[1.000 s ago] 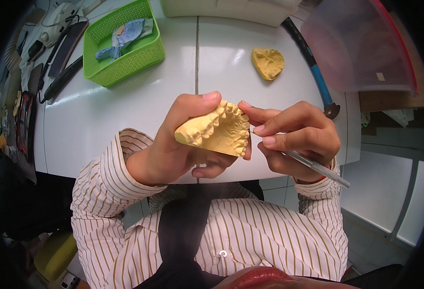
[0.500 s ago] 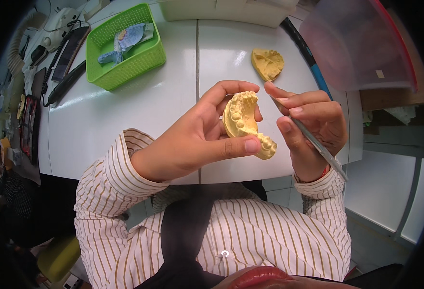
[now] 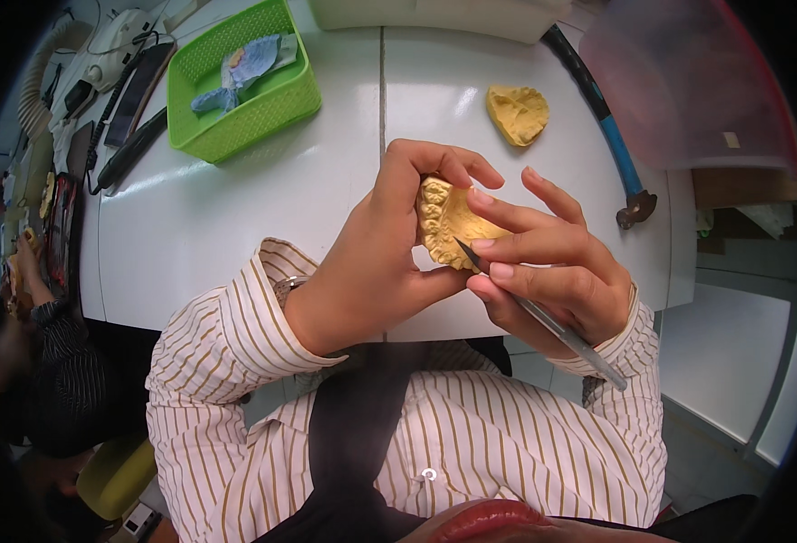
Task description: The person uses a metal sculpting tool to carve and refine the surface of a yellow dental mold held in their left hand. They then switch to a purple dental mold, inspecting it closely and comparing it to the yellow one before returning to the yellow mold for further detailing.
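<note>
Bench (image 3: 217, 226) white. Nearer cast (image 3: 434, 222) yellow, far-edge cast (image 3: 518, 116) same. Tool (image 3: 588, 355) grey, blackish tip. Basket (image 3: 253, 131) toward far left corner lime green, pieces (image 3: 253, 63) inside light blue. Hammer (image 3: 620, 156) by right edge: black/blue handle, head looks brown from here. Shirt (image 3: 507, 434) white, brown stripes.

Left hand (image 3: 362, 249) gripping, fingers (image 3: 416, 161) curled above its thumb (image 3: 442, 283). Right hand (image 3: 566, 271) in pen grip just right of left fingers, little finger (image 3: 557, 197) lifted apart. Both wrists (image 3: 312, 317) bodyward of fingers, hands angled inward.
</note>
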Demonstrator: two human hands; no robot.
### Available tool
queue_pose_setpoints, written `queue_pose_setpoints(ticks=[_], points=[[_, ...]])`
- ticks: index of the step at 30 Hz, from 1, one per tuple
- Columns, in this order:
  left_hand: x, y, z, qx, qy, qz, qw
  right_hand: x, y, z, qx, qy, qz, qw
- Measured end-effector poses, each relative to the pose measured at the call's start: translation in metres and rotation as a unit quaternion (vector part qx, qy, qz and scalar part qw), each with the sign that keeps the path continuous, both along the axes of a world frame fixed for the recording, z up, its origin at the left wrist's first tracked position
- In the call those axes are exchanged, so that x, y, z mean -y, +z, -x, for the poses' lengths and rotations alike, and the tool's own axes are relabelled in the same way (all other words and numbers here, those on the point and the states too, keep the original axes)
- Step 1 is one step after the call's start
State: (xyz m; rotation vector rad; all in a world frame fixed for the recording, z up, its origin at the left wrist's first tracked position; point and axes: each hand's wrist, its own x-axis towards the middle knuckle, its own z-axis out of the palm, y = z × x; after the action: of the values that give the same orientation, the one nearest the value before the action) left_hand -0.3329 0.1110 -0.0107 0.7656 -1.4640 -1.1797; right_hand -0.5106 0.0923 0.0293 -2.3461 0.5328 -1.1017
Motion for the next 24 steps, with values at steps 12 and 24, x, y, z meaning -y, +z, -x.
queue_pose_setpoints(ticks=[12, 24], points=[[-0.001, -0.008, 0.000, 0.049, 0.017, 0.071, 0.996, -0.001, -0.011, -0.007, 0.043, 0.014, 0.008, 0.999], [-0.001, -0.009, 0.000, 0.050, 0.013, 0.076, 0.996, 0.002, -0.007, -0.002, 0.002, 0.044, 0.018, 0.999]])
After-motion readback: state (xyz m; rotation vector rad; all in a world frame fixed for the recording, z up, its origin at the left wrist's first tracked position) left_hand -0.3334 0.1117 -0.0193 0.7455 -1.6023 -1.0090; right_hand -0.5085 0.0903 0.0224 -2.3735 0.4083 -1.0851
